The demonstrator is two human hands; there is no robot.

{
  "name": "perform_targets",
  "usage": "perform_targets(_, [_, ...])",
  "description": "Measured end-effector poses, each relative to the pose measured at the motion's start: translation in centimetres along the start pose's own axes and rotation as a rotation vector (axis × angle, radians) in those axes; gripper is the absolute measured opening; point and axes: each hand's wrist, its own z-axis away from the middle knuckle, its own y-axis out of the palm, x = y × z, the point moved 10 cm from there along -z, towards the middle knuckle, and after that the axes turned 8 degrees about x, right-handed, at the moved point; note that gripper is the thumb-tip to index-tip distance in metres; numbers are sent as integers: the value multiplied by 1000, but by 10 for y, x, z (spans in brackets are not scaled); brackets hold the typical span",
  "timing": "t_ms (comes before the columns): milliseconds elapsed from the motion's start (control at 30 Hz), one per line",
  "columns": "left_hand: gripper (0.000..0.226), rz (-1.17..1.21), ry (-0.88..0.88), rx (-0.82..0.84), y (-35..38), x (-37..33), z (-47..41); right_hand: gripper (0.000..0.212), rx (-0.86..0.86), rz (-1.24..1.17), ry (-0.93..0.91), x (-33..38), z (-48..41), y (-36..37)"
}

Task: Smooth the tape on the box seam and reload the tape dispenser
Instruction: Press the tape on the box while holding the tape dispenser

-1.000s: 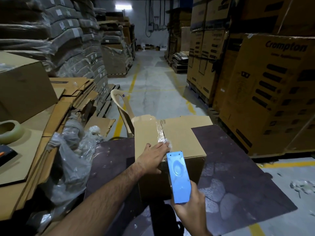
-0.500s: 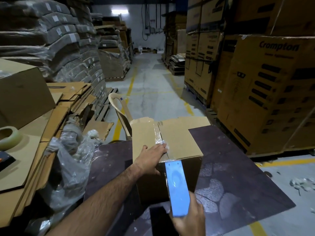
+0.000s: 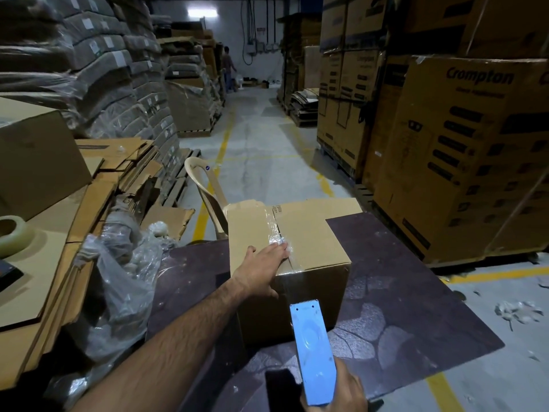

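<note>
- Warehouse stock is lining both sides of a grey aisle floor (image 3: 258,150) that is carrying yellow painted lines; wrapped bundles (image 3: 98,63) are stacking up at far left and printed cartons (image 3: 463,156) are towering at right.
- Nearer, a dark table (image 3: 395,295) is filling the middle of the view and bearing a brown cardboard box (image 3: 312,242) at its far edge.
- Clear tape (image 3: 274,230) is running along the box's top seam from far to near, wrinkling and glinting partway, and is folding down over the near top edge onto the front face.
- The left hand (image 3: 263,267) is lying flat on the box top, fingers stretched out and released, with the fingertips (image 3: 282,248) pressing on the tape at the seam.
- The right hand (image 3: 335,391) is clenching the near end of a blue tape dispenser (image 3: 313,349), which is pointing its toothed blade toward the box's front face, just near of it; whether tape is linking the two, I cannot tell.
- A tape roll (image 3: 15,234) is sitting at far left on flattened cardboard sheets (image 3: 59,263), well apart from both hands.
- Crumpled clear plastic (image 3: 124,281) is bunching between the cardboard and the table.
- A beige plastic chair (image 3: 208,188) is standing just beyond the box's far left corner.
</note>
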Motion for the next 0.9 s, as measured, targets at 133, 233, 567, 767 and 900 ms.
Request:
perform_targets(133, [102, -6, 1, -1, 0, -2, 1, 67, 75, -18, -22, 2, 4, -1])
perform_targets(233, [103, 5, 10, -3, -1, -2, 2, 95, 74, -59, -50, 7, 3, -7])
perform_targets(567, [103, 84, 55, 107, -1, 2, 1, 85, 302, 63, -130, 21, -8, 0])
perform_targets(767, [103, 78, 52, 92, 0, 2, 0, 77, 387, 51, -88, 27, -18, 4])
perform_targets(900, [103, 70, 49, 85, 1, 2, -1, 74, 391, 39, -57, 28, -21, 5])
